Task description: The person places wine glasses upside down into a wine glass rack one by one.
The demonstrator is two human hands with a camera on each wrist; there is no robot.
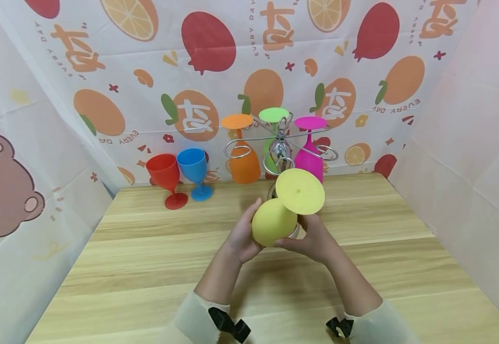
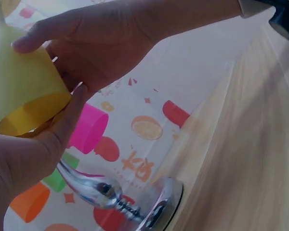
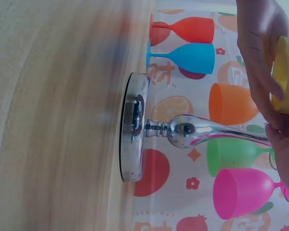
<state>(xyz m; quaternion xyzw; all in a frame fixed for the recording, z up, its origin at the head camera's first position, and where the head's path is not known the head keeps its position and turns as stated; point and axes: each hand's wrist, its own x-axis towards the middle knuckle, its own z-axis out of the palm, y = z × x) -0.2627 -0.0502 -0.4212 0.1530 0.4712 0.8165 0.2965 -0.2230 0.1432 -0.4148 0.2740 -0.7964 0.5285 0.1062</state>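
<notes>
Both hands hold a yellow plastic goblet [image 1: 273, 223] turned upside down, its round foot up and tilted, in front of a chrome stemware rack [image 1: 280, 148]. My left hand [image 1: 244, 235] grips the bowl from the left, fingers right at the rim in the left wrist view. From the right, my right hand [image 1: 314, 241] grips the same bowl, its thumb across the near side. An orange goblet [image 1: 244, 165], a green goblet [image 3: 233, 156] and a magenta goblet [image 1: 310, 160] hang foot-up from the rack's wire loops.
A red goblet [image 1: 165, 173] and a blue goblet [image 1: 194, 166] stand upright at the back left of the wooden table [image 1: 146, 267]. The rack's heavy round base [image 3: 135, 127] rests on the table. Fruit-print cloth [image 1: 146, 62] hangs behind.
</notes>
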